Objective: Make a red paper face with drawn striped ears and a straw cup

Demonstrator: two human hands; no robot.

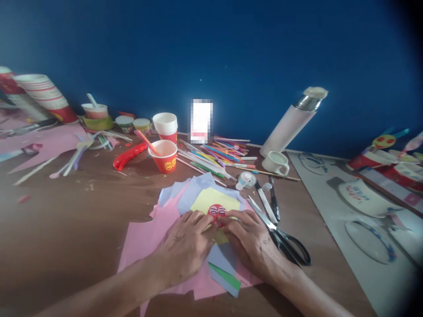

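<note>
A small red paper face point(217, 211) with white and black eye markings is pinched at its lower edge between my hands. The fingers of my left hand point(190, 240) close on its left side, and those of my right hand point(253, 240) on its right; the fingertips partly hide it. Beneath lie a yellow sheet point(203, 200), pale blue paper point(188, 191) and pink paper point(142, 240), with a green strip point(226, 277) nearer me. Just right of my right hand rest black-handled scissors point(280, 237), blades parted a little.
Behind the paper stand a red cup point(165, 160) with a stick in it, many coloured sticks point(218, 156), a tape dispenser point(246, 180) and a mug point(276, 163). A tall flask point(291, 121) leans in view. Stacked cups point(46, 94) are far left; decorated cups point(380, 158) are right.
</note>
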